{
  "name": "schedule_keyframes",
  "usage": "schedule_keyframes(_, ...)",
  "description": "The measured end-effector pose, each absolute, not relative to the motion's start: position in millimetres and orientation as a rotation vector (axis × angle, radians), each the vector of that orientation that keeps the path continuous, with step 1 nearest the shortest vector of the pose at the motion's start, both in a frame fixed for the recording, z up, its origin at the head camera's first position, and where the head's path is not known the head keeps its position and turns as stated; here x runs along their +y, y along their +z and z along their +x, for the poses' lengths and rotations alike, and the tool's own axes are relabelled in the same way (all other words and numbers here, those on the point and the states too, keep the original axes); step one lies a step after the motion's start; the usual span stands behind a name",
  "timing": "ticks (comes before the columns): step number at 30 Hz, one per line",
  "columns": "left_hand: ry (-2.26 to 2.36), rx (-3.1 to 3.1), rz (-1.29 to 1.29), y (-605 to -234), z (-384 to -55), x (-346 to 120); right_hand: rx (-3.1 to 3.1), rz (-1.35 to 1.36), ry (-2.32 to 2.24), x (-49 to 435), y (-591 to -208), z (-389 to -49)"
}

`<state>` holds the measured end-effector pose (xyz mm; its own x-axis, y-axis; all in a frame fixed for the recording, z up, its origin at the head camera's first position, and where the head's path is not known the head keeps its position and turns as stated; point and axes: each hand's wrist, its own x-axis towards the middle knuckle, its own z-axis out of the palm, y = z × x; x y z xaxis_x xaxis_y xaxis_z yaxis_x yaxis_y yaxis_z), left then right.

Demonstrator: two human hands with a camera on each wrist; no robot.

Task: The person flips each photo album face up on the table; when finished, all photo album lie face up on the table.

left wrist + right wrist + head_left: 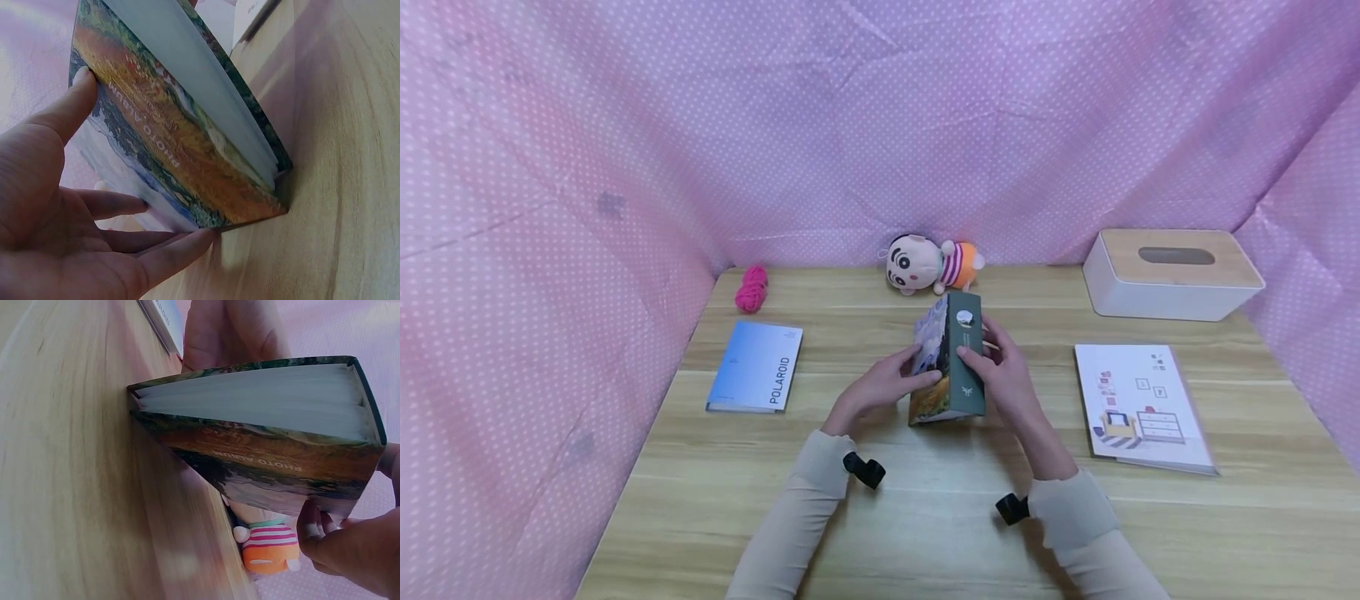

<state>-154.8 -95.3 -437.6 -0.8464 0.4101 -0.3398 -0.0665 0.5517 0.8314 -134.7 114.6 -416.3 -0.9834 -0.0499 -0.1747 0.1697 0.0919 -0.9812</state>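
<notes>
A thick photo album (966, 354) stands on its page edges on the table, dark green spine upward. Its painted cover (144, 119) reads "PHOTO ALBUM", and the white page block (262, 400) shows between the two covers. My left hand (883, 383) rests on the left cover with extended fingers; thumb and fingertips all touch that same side in the left wrist view. On the other side, my right hand (1003, 375) grips the album, its thumb on the spine and its fingers against the right cover, as the right wrist view also shows.
A blue "POLAROID" album (756, 367) and pink yarn (751, 289) lie at the left. Behind the photo album lies a plush doll (928, 264). To the right are a white illustrated book (1138, 408) and a wood-topped tissue box (1172, 279). Pink dotted cloth (880, 125) hangs behind.
</notes>
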Motion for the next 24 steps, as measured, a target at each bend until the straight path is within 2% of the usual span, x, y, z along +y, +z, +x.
schedule_keyframes(15, 1.658, 1.944, 0.456, -432, -160, -104, 2.181, -0.032, -2.099, 109, -413, -130)
schedule_keyframes(24, 1.763, 1.938, 0.437, -414, -160, -112, 2.173, -0.193, -2.11, 104, -417, -132)
